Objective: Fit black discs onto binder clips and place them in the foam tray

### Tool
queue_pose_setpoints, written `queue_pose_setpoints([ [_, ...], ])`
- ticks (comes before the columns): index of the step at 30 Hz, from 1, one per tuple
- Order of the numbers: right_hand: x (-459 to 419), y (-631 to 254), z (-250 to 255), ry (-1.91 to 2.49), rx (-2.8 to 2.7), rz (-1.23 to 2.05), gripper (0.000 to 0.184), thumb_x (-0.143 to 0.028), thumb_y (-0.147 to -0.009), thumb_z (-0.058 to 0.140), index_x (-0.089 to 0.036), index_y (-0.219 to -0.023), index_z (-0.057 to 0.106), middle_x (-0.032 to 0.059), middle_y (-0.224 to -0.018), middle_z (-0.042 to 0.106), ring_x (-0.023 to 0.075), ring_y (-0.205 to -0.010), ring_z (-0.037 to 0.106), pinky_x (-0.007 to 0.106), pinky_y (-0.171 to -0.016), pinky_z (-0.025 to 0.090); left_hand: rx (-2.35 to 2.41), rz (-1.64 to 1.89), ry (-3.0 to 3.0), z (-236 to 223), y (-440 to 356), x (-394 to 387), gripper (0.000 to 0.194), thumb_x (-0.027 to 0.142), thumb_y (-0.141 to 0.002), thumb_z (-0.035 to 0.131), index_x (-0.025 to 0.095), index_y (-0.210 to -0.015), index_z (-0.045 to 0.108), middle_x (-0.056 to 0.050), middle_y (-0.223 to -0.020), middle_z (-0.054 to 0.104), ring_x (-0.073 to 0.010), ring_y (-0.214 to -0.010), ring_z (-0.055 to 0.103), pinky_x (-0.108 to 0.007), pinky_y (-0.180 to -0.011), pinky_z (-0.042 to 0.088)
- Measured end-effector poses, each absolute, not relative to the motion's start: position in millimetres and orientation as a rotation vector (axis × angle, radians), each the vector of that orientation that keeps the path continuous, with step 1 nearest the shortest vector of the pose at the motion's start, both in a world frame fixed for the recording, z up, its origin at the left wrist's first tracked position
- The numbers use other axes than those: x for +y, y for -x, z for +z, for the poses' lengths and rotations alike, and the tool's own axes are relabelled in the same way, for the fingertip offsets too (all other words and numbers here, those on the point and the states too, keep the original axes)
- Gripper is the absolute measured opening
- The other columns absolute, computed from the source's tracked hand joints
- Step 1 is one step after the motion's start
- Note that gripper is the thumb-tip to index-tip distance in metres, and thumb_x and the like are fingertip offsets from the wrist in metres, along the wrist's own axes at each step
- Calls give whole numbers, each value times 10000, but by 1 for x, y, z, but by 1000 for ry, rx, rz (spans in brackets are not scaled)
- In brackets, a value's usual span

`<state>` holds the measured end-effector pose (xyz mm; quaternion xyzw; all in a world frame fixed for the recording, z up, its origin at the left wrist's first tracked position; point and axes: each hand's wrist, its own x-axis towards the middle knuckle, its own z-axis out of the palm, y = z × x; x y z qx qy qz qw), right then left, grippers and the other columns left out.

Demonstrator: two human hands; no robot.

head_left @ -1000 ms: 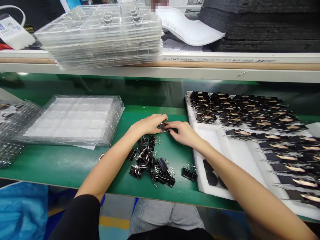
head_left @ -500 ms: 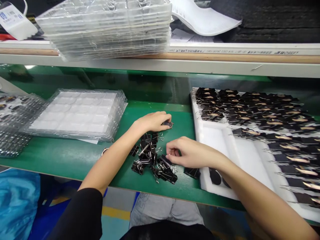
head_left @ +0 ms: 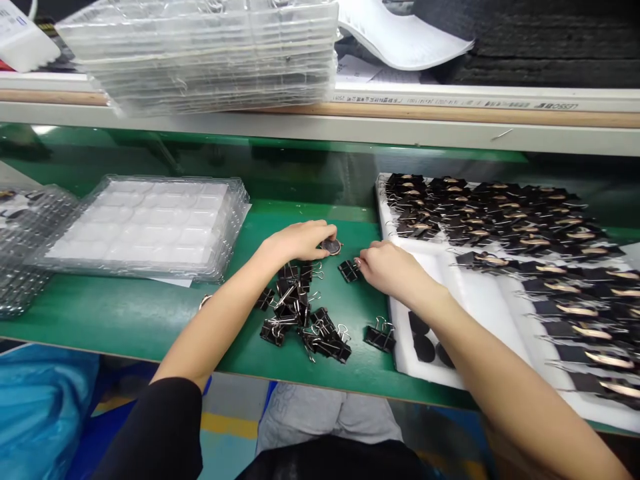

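My left hand point(head_left: 310, 240) is closed on a small round dark piece with a thin brownish rim point(head_left: 331, 247), just above the green table. By its wire handles, my right hand point(head_left: 387, 263) pinches a black binder clip point(head_left: 349, 271), held to the right of that piece and apart from it. A heap of black binder clips point(head_left: 300, 310) lies below my left hand. One more binder clip point(head_left: 380, 337) sits alone to the right of the heap, beside the white foam tray.
The white foam tray point(head_left: 395, 353) at right carries rows of clipped pieces and a few black discs point(head_left: 424, 347). Clear plastic trays point(head_left: 135, 223) are stacked at left, more point(head_left: 30, 253) beside them. Another stack point(head_left: 210, 60) overhangs the shelf edge point(head_left: 380, 127).
My right hand has moved up and away from the heap with a binder clip in its fingers, toward the round piece. My left hand keeps its hold nearly in place.
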<state>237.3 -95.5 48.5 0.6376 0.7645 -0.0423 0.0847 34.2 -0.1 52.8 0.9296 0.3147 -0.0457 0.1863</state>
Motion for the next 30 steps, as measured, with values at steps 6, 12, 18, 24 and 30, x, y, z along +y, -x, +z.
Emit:
queue_pose_setpoints([
  [6,-99,-244,63,-1976,2555,-394,258,-225,-1022,428,-165,-1105,665,115,-978,735,236,-844,686,321,-731,466,935,-150,-2639,56,-34,-5,273,383,-939,641,226,-1148,563,-77,-1188,639,-235,-1004,622,-303,-723,424],
  [12,-88,-249,44,-1992,2502,-475,121,-272,-946,573,-217,-935,680,45,-806,750,216,-738,682,306,-663,446,967,-152,-2738,54,-39,-10,295,420,-954,622,213,-1151,550,-105,-1211,639,-274,-1060,625,-337,-753,446],
  [18,-64,-240,40,-2174,2381,-239,244,-305,-977,553,-180,-1154,663,95,-850,735,271,-788,685,350,-714,472,1060,-205,-2802,58,-36,-6,205,338,-964,588,201,-1116,571,-111,-1161,668,-286,-1059,653,-360,-803,460],
  [24,-30,-229,48,-2313,2546,20,389,-306,-1035,371,-130,-1286,610,225,-1205,662,369,-1130,600,478,-969,476,1062,-191,-2853,55,-35,-7,348,417,-946,662,175,-1174,559,-142,-1214,654,-327,-1115,640,-394,-846,472],
  [30,1,-219,16,-2626,2399,-59,471,-387,-1044,313,-171,-1404,526,224,-1411,525,399,-1347,434,613,-1095,370,1051,-162,-2877,47,-39,-8,302,359,-957,658,158,-1170,586,-159,-1226,643,-340,-1159,620,-406,-889,476],
])
